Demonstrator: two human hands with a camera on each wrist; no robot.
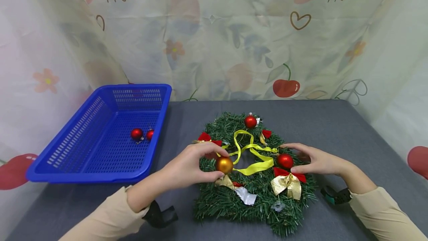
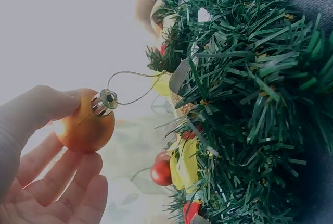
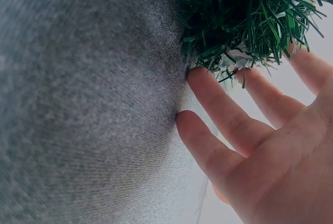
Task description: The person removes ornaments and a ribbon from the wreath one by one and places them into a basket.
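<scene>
Gold ball pinched by its body, cap left free.
My left hand pinches the ball between thumb and fingers just above the left side of the wreath, cap toward the greenery, presumably keeping the cord loop accessible. My right hand, fingers spread, rests against the wreath's right edge, likely to steady it.
</scene>
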